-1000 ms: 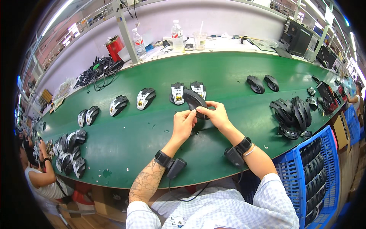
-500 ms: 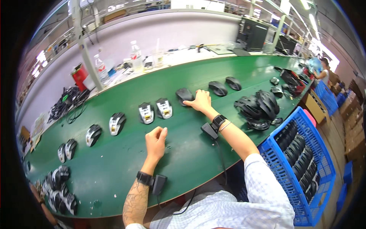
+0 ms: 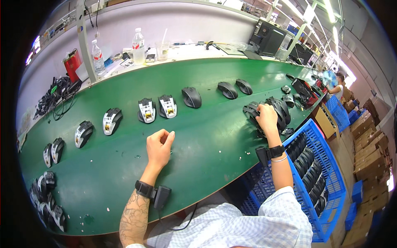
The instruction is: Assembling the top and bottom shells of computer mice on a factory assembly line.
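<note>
Over the middle of the green bench, my left hand is closed with the fingers curled and the thumb raised; anything inside is hidden. My right hand reaches into a pile of black mouse top shells on the right, its fingers bent around one shell. Left of that pile, a computer mouse with a black cover stands in the row. Two more black-covered mice, one of them here, sit farther right. Several uncovered mice with white insides, such as this open mouse, run down the row to the left.
A heap of open mice lies at the bench's left end. Beside my right arm stands a blue crate with rows of black shells. Bottles and cables line the back ledge. Another person is at the far right.
My right hand has left the black-covered mouse in the row and moved right onto the shell pile. My left hand stays closed over the bench. The view has shifted rightward.
</note>
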`<state>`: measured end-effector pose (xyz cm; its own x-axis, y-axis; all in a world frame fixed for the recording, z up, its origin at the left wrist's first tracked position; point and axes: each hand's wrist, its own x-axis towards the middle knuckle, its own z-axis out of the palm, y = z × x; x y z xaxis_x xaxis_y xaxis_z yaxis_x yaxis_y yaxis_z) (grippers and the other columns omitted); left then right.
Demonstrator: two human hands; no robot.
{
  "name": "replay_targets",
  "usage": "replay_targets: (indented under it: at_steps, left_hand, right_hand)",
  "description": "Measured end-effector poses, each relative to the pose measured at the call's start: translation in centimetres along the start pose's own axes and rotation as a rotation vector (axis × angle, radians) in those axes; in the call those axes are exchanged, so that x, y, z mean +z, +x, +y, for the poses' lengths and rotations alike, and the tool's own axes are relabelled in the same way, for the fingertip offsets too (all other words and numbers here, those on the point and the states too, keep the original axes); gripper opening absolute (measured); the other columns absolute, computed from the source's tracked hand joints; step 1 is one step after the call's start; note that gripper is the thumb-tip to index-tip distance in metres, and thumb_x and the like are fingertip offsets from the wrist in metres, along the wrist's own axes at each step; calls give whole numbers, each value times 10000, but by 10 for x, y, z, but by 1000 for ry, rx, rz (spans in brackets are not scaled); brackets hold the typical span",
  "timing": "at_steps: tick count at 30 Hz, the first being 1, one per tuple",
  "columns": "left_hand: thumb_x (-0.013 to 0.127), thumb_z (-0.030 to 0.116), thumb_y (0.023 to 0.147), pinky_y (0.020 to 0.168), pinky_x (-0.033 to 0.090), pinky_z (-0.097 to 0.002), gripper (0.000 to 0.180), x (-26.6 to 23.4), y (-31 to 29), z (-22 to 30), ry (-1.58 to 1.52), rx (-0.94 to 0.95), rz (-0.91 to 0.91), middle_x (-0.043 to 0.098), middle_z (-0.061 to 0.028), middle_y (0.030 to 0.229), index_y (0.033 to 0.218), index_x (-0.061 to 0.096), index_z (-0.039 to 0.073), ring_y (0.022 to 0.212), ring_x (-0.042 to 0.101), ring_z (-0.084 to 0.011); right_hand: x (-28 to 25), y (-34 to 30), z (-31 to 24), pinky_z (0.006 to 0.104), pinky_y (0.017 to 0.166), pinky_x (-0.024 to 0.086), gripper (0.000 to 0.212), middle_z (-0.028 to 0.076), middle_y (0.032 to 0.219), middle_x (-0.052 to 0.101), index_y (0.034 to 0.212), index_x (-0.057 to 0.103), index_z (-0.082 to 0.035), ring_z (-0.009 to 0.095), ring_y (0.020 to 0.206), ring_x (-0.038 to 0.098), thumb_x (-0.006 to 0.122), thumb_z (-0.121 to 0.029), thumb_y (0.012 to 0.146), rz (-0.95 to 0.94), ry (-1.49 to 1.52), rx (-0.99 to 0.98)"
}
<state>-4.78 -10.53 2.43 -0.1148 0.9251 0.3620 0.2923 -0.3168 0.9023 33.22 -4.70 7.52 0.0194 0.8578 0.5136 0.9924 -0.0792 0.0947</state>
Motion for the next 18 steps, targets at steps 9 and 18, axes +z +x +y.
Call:
replay_targets:
  at_steps: [9, 18]
  left_hand:
    - [633, 211, 815, 463, 316, -284, 305, -2, -3, 8, 46, 13, 6, 463, -49, 502, 638, 540, -20, 464, 403, -111]
    - [669, 134, 752, 503, 374, -262, 155, 0, -4, 8, 12, 52, -14, 568, -45, 717, 727, 585, 6, 567, 504, -117]
  right_hand:
    - [5, -7, 6, 375, 722, 445, 123, 78, 818, 597, 773, 600, -76, 265, 849, 569, 613, -16, 667, 37, -158, -187]
    - [-25, -5, -23, 379, 721, 493, 242, 127, 831, 588, 878, 619, -9, 309, 809, 596, 607, 16, 637, 140, 194, -127]
